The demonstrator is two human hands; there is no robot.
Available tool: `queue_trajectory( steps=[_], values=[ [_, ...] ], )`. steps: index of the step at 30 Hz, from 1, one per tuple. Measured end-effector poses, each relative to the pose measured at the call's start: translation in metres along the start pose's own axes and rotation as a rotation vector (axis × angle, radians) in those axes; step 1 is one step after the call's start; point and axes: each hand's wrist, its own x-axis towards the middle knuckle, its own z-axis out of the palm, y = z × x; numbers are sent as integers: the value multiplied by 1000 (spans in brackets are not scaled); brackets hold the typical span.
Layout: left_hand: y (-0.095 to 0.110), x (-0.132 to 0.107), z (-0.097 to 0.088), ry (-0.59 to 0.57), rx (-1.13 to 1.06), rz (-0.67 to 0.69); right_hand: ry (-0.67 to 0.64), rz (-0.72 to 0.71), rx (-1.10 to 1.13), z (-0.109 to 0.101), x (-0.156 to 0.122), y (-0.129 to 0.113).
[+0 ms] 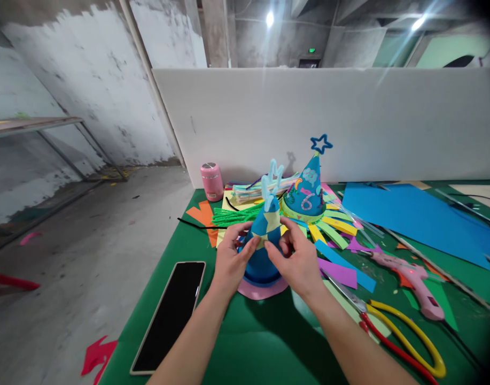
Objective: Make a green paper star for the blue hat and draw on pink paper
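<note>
A blue cone-shaped party hat (261,266) stands upright on the green table, with a pink rim round its base. Pale yellow pieces form a pattern on its upper part, and a light blue pipe-cleaner shape (272,182) tops the tip. My left hand (235,256) grips the hat's left side, its thumb pressed on the front. From the right, my right hand (296,256) holds the hat, thumb also on the yellow pieces. Behind it stands a decorated blue party hat (306,190) with a dark blue star and a fringe of coloured strips.
A phone (170,315) lies left of my arms. Scissors (367,307) and a pink hot glue gun (411,278) with a cord are at right. Green pipe cleaners (234,215), a pink jar (211,182) and blue sheets (413,216) lie farther back, before a white panel (328,117).
</note>
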Motion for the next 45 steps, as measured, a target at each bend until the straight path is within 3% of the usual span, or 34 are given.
queue_trajectory(
  steps=[8,14,25,45],
  values=[
    [0,4,-1,22,19,25,-3,-5,-1,0,-1,2],
    [-5,-1,-8,-43,42,67,-44,-20,-76,0,-2,3],
    [-1,2,-8,-96,149,97,19,10,-199,5,-5,0],
    [2,10,-9,-98,-12,-51,-116,-74,168,-6,5,21]
  ],
)
